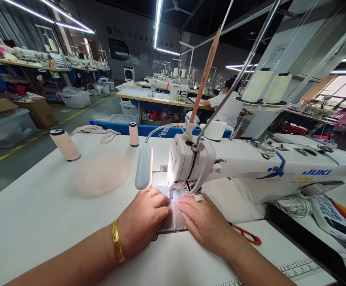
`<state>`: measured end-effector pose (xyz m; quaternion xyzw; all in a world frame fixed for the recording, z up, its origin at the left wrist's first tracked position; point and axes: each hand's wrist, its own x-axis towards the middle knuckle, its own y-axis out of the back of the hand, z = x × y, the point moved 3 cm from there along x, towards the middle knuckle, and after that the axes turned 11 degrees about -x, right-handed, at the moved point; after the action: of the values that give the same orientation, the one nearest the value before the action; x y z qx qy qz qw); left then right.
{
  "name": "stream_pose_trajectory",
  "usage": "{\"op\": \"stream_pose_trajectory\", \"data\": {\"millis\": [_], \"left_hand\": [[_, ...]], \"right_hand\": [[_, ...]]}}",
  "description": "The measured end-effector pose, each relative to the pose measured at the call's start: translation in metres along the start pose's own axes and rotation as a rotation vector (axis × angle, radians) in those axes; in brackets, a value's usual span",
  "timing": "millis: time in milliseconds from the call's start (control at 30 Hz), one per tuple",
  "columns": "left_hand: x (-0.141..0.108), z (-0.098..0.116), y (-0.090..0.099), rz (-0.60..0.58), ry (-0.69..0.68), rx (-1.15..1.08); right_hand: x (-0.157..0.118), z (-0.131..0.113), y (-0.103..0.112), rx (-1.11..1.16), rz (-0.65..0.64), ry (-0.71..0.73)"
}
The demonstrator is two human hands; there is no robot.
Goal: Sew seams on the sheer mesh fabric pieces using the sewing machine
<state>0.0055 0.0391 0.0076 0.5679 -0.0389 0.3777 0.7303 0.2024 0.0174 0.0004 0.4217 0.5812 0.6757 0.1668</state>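
Note:
A strip of pale sheer fabric lies under the needle of a white sewing machine, with a seam line running toward me. My left hand is left of the needle, its bent fingers and thumb pressed together on the fabric. It wears a ring, and a gold bangle circles the wrist. On the other side, my right hand has its fingers close together, gripping the fabric's right part beside the presser foot. Both sets of fingertips are very near the needle, and the fabric beneath them is partly hidden.
Two thread spools, a tilted one and an upright one, stand on the table. A lamp hangs left of the needle. Orange-handled snips and a black tray lie right. A co-worker sits beyond.

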Motion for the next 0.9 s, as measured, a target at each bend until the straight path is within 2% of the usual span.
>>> {"op": "stream_pose_trajectory", "data": {"millis": [133, 267, 467, 633, 900], "left_hand": [[-0.005, 0.015, 0.001, -0.041, -0.009, -0.109], [-0.006, 0.02, 0.004, -0.05, 0.002, -0.112], [-0.004, 0.011, 0.002, -0.016, 0.022, -0.056], [-0.003, 0.003, -0.001, 0.006, 0.047, -0.025], [0.003, -0.009, 0.0, 0.012, 0.014, 0.083]], "right_hand": [[-0.004, -0.006, 0.007, 0.061, -0.022, 0.074], [-0.007, -0.011, 0.009, 0.101, -0.09, 0.12], [-0.007, -0.008, 0.003, 0.08, -0.091, 0.074], [-0.003, -0.005, -0.003, 0.011, -0.038, 0.046], [0.002, 0.001, -0.013, -0.024, 0.001, -0.031]]}}
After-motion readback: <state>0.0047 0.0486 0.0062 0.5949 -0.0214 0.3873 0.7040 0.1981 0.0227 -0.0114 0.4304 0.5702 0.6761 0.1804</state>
